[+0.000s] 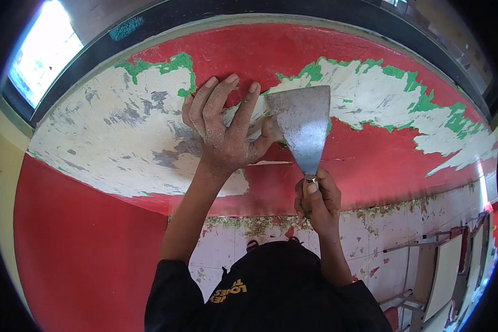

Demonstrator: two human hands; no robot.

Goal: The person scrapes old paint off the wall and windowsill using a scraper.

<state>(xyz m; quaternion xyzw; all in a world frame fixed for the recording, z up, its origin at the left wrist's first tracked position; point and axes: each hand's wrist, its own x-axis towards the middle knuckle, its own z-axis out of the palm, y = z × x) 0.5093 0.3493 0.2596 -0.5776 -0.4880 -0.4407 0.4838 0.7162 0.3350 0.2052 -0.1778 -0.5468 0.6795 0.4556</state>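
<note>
My right hand (pixel 321 203) grips the wooden handle (pixel 309 189) of a paint scraper, its thumb along the front. The wide steel blade (pixel 305 124) points up, and its broad edge lies over the border of red and bared wall. My left hand (pixel 228 120) rests spread against the wall, dusty with pale powder and holding nothing. Around both hands the red paint (pixel 249 45) has come off in ragged patches. Off-white plaster (pixel 112 124) with grey marks shows there, edged by green underpaint (pixel 180 64). Whether the blade touches the wall cannot be told.
A dark frame (pixel 216 9) runs along the top of the wall, with a bright window opening (pixel 45 54) at upper left. Paint flakes (pixel 257 226) litter the tiled floor (pixel 216 253) by the wall's foot. Wood-topped desks (pixel 444 269) with metal legs stand at lower right.
</note>
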